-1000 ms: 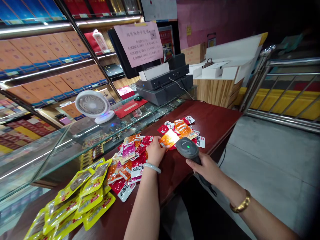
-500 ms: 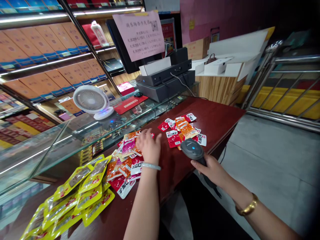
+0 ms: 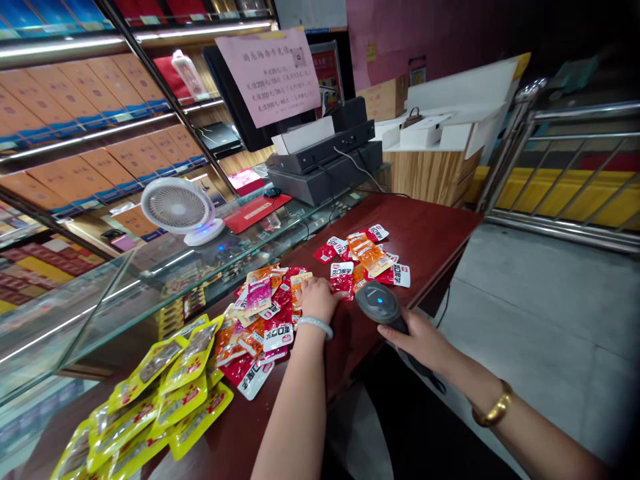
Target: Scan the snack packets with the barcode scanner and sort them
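Note:
My left hand (image 3: 319,298), with a pale bangle, lies palm down at the right edge of a heap of small snack packets (image 3: 259,294). Its fingers rest against an orange and cream packet (image 3: 299,289). The thumb reaches apart from them toward a red and white packet (image 3: 342,277); the fingertips are partly hidden. In my right hand (image 3: 419,339) is a dark grey barcode scanner (image 3: 379,303), a blue light glowing on top. The scanner head points toward a smaller group of red and orange packets (image 3: 369,252) on the brown counter (image 3: 425,223).
Several yellow packets (image 3: 185,400) overlap at the counter's left. Behind stand a glass display case (image 3: 115,280), a white fan (image 3: 177,207), and a monitor with a pink notice (image 3: 273,77) beside dark till equipment (image 3: 325,163). A metal railing (image 3: 565,167) is at the right.
My left hand has moved right across the heap, uncovering packets that lay beneath it. The scanner stays in my right hand, nearly in place. The view has shifted slightly.

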The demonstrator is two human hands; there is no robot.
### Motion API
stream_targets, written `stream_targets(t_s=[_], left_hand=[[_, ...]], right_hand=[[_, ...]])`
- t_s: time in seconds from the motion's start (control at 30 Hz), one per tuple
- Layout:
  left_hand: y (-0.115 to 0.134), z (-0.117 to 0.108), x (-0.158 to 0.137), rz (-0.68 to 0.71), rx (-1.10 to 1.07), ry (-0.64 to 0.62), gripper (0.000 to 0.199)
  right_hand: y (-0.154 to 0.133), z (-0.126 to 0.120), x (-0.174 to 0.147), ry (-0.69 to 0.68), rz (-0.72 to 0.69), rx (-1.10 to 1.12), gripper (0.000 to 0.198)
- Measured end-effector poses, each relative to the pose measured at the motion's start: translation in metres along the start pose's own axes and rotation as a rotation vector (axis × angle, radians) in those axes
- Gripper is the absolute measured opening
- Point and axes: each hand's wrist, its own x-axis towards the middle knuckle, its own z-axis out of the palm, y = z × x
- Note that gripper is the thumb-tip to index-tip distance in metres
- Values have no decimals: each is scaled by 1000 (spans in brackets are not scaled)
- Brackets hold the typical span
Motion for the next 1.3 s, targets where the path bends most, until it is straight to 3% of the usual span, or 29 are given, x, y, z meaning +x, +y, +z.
stream_targets(t_s=[0.1, 0.27, 0.5, 0.7, 0.87, 1.03, 1.13, 1.3], left_hand=[[-5, -2, 1, 4, -40, -38, 33], [-10, 1, 2, -29, -31, 66, 56], [-10, 3, 5, 0, -88, -37, 32], [3, 7, 4, -11, -60, 166, 54], [6, -2, 8, 12, -15, 35, 57], [-5, -5, 10, -9, -248, -97, 40], [-11, 0, 13, -34, -418, -29, 24], [-15, 4, 14, -70, -511, 54, 24]], right_hand=[[-3, -1, -5, -17, 11, 7, 40], [-6, 1, -11, -36, 42, -17, 37], [-8, 3, -14, -39, 38, -40, 36], [-11, 6, -15, -37, 1, -36, 33], [-9, 8, -15, -63, 14, -72, 37], [-13, 6, -17, -61, 1, -88, 35], [-17, 7, -18, -63, -16, -41, 29], [-26, 12, -19, -109, -56, 2, 25]])
